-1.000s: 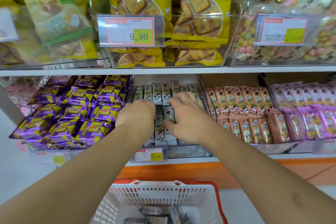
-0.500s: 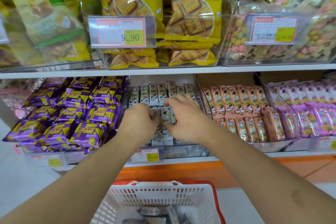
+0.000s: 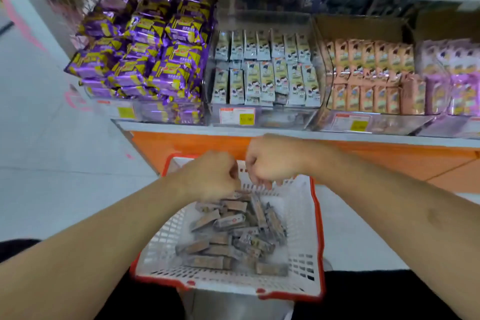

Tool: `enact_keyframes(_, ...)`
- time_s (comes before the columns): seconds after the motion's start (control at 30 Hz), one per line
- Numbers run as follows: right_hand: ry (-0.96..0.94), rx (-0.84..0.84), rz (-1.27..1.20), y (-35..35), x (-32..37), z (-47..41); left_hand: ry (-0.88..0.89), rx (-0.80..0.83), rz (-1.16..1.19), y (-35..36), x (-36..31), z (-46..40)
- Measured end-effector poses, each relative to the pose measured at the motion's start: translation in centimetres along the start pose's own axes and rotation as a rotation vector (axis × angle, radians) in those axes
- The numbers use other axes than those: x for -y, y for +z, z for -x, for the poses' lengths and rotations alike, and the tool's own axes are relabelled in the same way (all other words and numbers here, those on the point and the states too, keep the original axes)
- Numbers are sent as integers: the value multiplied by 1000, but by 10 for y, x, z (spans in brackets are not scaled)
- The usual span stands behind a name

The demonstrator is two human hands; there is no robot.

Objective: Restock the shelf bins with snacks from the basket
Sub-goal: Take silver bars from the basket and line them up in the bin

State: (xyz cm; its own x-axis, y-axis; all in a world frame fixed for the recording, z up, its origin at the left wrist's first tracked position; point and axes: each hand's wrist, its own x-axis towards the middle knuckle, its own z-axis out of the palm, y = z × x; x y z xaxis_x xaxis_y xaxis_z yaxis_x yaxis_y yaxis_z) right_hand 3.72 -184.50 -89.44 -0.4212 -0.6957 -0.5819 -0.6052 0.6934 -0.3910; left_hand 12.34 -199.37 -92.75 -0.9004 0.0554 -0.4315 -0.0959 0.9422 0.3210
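A white basket with a red rim (image 3: 319, 231) sits low in front of me, holding several small brown-grey snack packs (image 3: 233, 239) in a loose pile. My left hand (image 3: 210, 176) hangs over the basket's far end with its fingers curled down onto the top packs; I cannot tell whether it grips one. My right hand (image 3: 272, 161) hovers beside it above the far rim, fingers loosely curled with nothing visible in them. On the shelf above, the clear middle bin (image 3: 265, 117) holds two rows of upright white packs (image 3: 265, 78).
Purple-and-yellow packs (image 3: 145, 60) fill the bin to the left, pink packs (image 3: 368, 80) and lilac packs (image 3: 454, 80) fill those to the right. An orange panel (image 3: 389, 161) runs under the shelf edge. Pale floor lies to the left.
Both hands have left the middle shelf bin and dropped down over the basket. My view has tilted down, so the basket's contents show now.
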Motion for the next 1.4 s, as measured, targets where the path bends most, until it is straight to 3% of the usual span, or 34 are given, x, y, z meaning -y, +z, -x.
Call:
enact_keyframes(0.1, 140, 236, 142, 77, -28, -37, -96, 272, -71, 74, 39, -12)
enact_keyframes(0.17, 241, 282, 78, 117, -47, -55, -171, 343, -2, 120, 65, -24)
enact_keyframes(0.33, 676, 174, -399, 225, -117, -120, -321, 337, 41, 206, 112, -66)
enact_keyframes(0.43, 811, 99, -600, 274, -140, -151, -377, 369, 81, 236, 130, -94)
enact_keyframes(0.57, 842, 43, -446, 289, -128, -167, -385, 302, 170, 263, 139, -115)
enact_keyframes(0.87, 838, -152, -782, 308, -132, -165, -438, 249, 279, 284, 124, -119)
enact_keyframes(1.0, 854, -122, -840, 305, -128, -173, -442, 297, 287, 280, 114, -121)
enact_keyframes(1.17, 909, -51, -828, 282, -114, -192, -417, 208, 229, 278, 99, -126)
enact_keyframes(1.4, 766, 35, -738, 283, -135, -183, -353, 305, 191, 276, 116, -129)
